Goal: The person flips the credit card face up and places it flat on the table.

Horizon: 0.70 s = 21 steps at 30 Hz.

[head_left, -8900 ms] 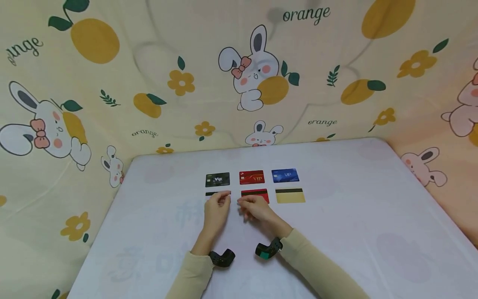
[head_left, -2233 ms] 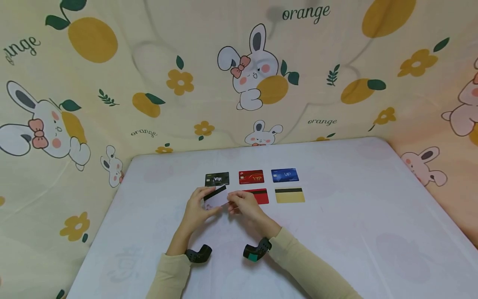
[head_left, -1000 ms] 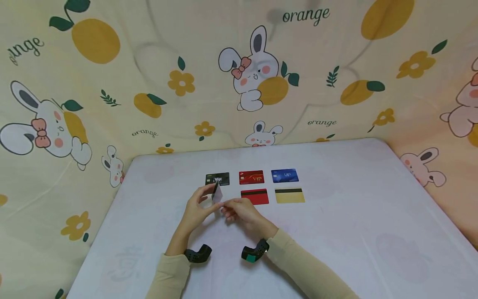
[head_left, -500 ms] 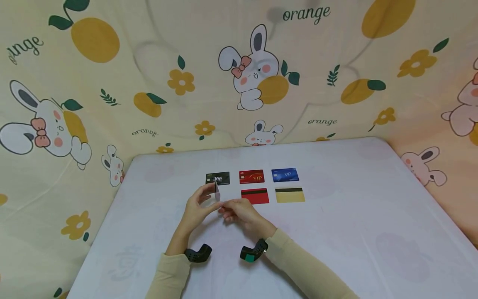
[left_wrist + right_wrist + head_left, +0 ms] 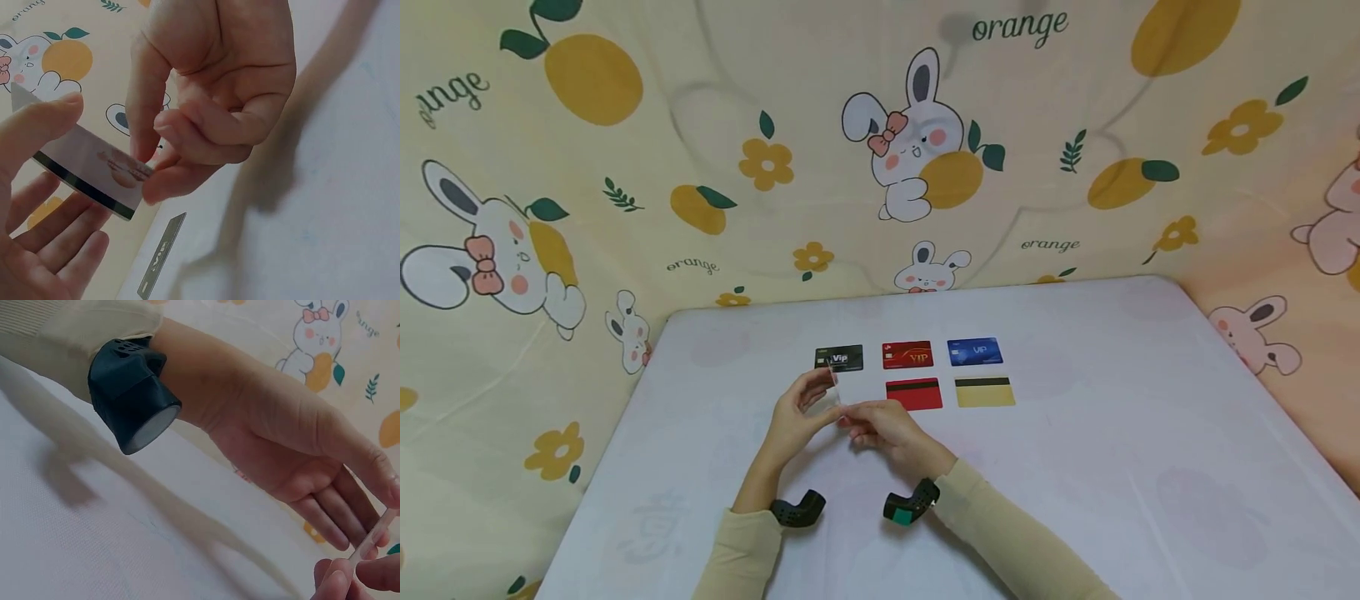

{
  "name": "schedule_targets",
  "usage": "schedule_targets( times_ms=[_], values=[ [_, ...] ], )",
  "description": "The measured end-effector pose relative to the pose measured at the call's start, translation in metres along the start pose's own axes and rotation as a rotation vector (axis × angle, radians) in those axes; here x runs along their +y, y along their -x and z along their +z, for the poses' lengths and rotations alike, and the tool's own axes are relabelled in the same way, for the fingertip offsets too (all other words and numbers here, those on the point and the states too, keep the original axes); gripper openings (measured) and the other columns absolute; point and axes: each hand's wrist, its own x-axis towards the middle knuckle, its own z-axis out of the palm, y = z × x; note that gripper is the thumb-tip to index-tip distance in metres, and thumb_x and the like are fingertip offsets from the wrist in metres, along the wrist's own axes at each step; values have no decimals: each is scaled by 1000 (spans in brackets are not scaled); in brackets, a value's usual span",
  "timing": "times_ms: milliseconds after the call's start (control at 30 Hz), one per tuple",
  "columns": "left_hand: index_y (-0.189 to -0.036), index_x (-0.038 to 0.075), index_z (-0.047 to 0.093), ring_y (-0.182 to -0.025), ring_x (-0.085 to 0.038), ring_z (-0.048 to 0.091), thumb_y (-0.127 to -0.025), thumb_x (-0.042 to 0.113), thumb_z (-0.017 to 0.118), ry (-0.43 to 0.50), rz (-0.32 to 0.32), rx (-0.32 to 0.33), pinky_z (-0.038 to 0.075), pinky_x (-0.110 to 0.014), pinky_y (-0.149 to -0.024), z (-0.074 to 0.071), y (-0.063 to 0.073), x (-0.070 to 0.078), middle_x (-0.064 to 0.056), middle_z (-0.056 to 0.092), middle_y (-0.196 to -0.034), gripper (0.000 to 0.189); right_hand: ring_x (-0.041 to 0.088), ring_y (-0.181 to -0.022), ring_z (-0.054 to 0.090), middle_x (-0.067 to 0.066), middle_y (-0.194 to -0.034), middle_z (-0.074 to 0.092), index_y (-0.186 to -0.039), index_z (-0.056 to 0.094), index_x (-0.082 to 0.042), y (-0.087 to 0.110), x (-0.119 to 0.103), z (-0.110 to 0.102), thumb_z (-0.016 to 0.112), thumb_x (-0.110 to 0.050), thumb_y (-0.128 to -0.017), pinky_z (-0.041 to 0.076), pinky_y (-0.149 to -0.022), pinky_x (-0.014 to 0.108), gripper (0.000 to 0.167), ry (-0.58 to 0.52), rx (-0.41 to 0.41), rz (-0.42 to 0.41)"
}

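Note:
A pale card (image 5: 94, 156) with a dark stripe and a small printed picture is held up off the table between both hands. My left hand (image 5: 797, 417) grips it, thumb on one side and fingers on the other. My right hand (image 5: 891, 429) pinches its corner between thumb and index finger, the other fingers curled in. From the head view the card is nearly edge-on. Just beyond the left fingers lies a black VIP card (image 5: 842, 358). To the right of the hands is a red card (image 5: 913, 396) with a dark stripe.
A red VIP card (image 5: 907, 355) and a blue VIP card (image 5: 975, 352) continue the far row. A gold striped card (image 5: 985, 392) lies in the near row. The white tabletop (image 5: 1075, 467) meets a patterned cloth (image 5: 1015, 167) at the back.
The pale card lay flat in the near row, was lifted with its striped face showing, then turned nearly edge-on. Both hands have shifted left. Over the last half second they barely moved.

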Motion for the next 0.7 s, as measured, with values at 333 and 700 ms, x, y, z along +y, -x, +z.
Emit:
schedule_targets(
  times_ms=[333,700],
  values=[
    [-135,-5,45,-127,-38,54,-78,-1,75,4,-35,3,42,-39,-110,1,-1,1,-26,56,-133,64,9,-64,53,-1,-82,68,-115,67,2,2,-2,-3,59,-13,-94,49,-62,17,27,-44,22,7],
    [-134,-4,50,-114,-13,61,-77,0,77,-22,-51,37,50,-32,-102,-1,1,2,-23,57,-133,64,9,-65,50,0,-81,62,-116,64,5,0,0,-6,59,-13,-95,44,-61,16,28,-108,49,19]
  ],
)
